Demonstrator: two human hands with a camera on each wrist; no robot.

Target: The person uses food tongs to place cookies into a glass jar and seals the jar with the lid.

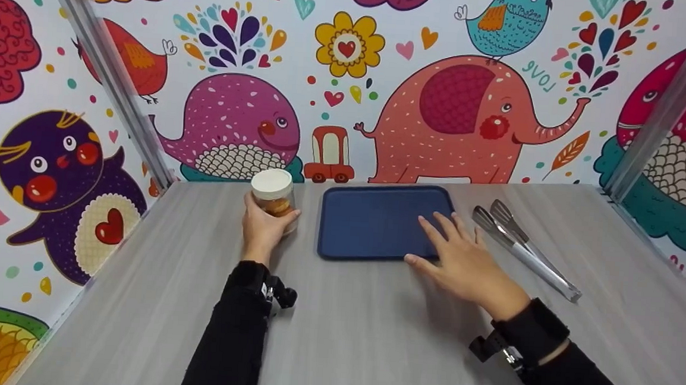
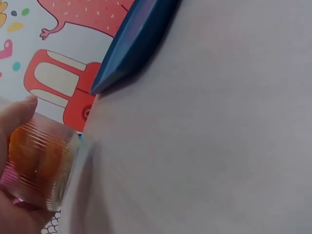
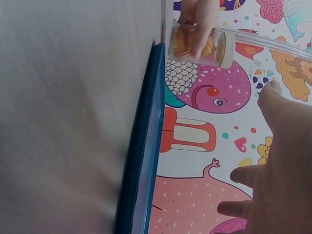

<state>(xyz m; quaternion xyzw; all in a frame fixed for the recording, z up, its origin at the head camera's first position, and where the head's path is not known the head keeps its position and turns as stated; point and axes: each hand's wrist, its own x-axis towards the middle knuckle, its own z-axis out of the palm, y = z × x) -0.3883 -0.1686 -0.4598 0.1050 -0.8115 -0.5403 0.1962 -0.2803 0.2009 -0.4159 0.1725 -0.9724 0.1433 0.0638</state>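
My left hand [image 1: 263, 228] grips a clear ribbed jar [image 2: 41, 158] with a white lid [image 1: 271, 183]; orange-brown pieces show through its wall. The jar is upright, left of a dark blue tray [image 1: 371, 224] that lies flat on the table. Over the tray's right front part my right hand [image 1: 464, 262] is held with its fingers spread and nothing in them. In the right wrist view those fingers [image 3: 239, 208] stand straight, apart from the tray. Metal tongs [image 1: 527, 251] lie to the right of the tray.
The grey wood-look table [image 1: 346, 335] ends at a back wall [image 1: 354, 3] printed with cartoon animals. Metal posts [image 1: 112, 77] stand at the left and right corners. Each wrist carries a black strap with a small camera [image 1: 282, 293].
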